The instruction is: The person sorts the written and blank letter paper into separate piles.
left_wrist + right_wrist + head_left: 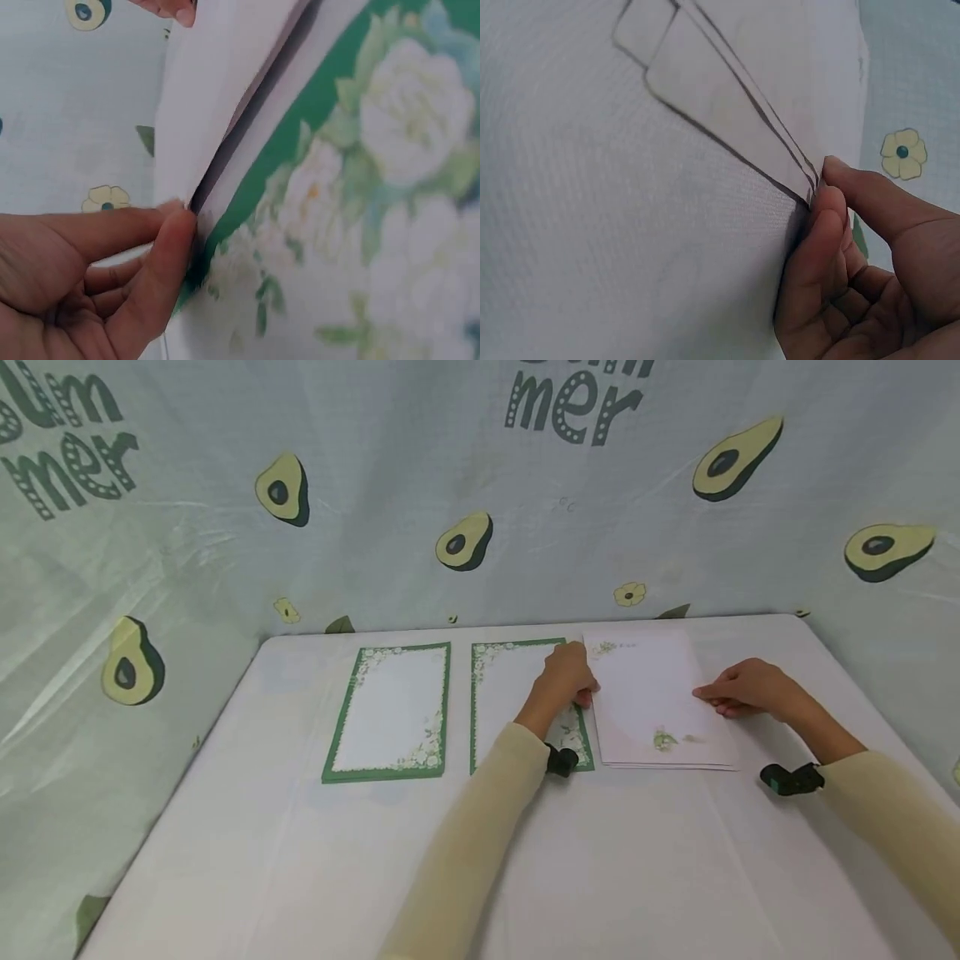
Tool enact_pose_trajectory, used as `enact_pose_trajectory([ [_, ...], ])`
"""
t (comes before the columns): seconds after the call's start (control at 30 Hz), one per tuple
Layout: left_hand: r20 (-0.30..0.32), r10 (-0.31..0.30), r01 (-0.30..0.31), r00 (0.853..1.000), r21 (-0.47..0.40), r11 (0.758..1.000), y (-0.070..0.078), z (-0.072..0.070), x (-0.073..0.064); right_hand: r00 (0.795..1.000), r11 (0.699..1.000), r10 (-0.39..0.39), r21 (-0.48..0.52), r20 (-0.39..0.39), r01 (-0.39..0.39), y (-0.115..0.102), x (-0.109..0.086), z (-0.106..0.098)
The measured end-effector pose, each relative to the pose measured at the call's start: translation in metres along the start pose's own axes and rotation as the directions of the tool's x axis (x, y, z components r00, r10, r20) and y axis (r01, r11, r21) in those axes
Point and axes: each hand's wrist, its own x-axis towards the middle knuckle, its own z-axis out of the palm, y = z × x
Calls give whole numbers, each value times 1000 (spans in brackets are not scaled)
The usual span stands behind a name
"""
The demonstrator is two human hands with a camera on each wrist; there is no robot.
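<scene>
A few pale pink-white sheets of paper (647, 702) with small green flower prints lie in a stack at the table's right rear. My left hand (561, 681) pinches their left edge between thumb and fingers. In the left wrist view that edge stands a little raised beside a green-bordered sheet with white flowers (409, 112). On the opposite side, my right hand (752, 687) pinches the right edge; the right wrist view shows several layered paper edges (742, 97) meeting at the fingertips. My left forearm and hand partly hide the middle green-bordered sheet (510, 693).
Another green-bordered stack of paper (393, 714) lies to the left on the white-covered table (637, 860). Behind the table hangs a pale curtain (367, 527) printed with avocados and lettering. Black wrist cameras (791, 779) sit on both wrists.
</scene>
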Motion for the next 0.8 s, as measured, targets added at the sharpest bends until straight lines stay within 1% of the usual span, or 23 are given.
enact_pose_trajectory([
  [0.03,19,5,-4,1000,-32,999,-3,-2,1,1000,1000,-2,-7,3,2,-1,0,0],
  [0.07,41,24,-21,999,-75,997,-7,-5,2,1000,1000,-10,-14,5,10,-2,0,0],
  [0.13,89,75,-58,993,-183,981,-15,-15,0,1000,1000,-24,-2,2,24,-5,-1,0],
  [0.17,115,108,-78,987,-240,968,-21,-20,-1,999,999,-33,-3,-7,33,-6,-3,-1],
  [0.23,152,182,-119,971,-349,930,-33,-33,-5,998,998,-55,-6,-29,55,-9,-7,-1],
  [0.3,155,252,-173,955,-401,900,-47,-46,-9,995,996,-85,-3,-43,85,-14,-12,-2],
  [0.37,149,297,-212,943,-419,883,-64,-58,-13,993,993,-115,3,-41,115,-22,-16,1],
  [0.47,138,325,-239,935,-433,869,-85,-73,-22,986,985,-166,38,-21,167,-38,-21,8],
  [0.53,135,336,-249,932,-437,864,-98,-80,-29,979,978,-202,60,-12,202,-51,-23,12],
  [0.6,144,342,-249,929,-439,863,-110,-84,-36,973,970,-230,77,-5,230,-64,-24,17],
  [0.7,159,346,-249,925,-433,866,-128,-86,-43,965,961,-260,106,17,257,-82,-25,25],
  [0.8,172,327,-224,929,-443,868,-147,-87,-49,955,949,-291,142,58,281,-102,-25,34],
])
